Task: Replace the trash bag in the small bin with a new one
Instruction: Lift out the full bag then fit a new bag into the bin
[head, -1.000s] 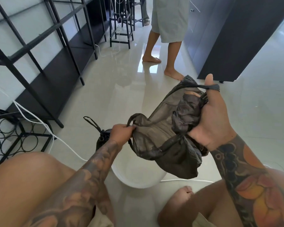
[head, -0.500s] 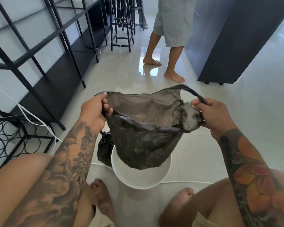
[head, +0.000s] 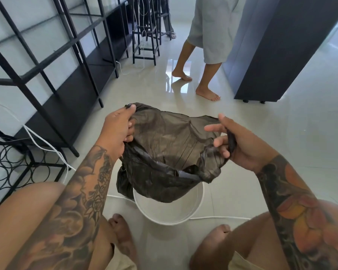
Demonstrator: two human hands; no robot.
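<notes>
A thin dark grey trash bag [head: 168, 149] hangs spread between my two hands, its mouth pulled wide and facing me. My left hand [head: 117, 129] grips the bag's left rim. My right hand [head: 236, 141] pinches the right rim and a handle strip, with some fingers spread. The bag's bottom dips just over the rim of the small white bin [head: 170, 213], which stands on the floor between my feet. A tied-up dark bag [head: 123, 184] lies on the floor against the bin's left side, mostly hidden behind the held bag.
A black metal shelf frame [head: 53, 61] and a wire rack [head: 10, 168] line the left side. A white cable [head: 47, 147] runs across the floor and behind the bin. Another person's bare legs [head: 199, 78] stand ahead beside a dark cabinet [head: 281, 55].
The bag went from a crumpled bundle to an open mouth stretched between my hands. My left hand rose and moved left; the bag's bottom now hangs lower over the bin.
</notes>
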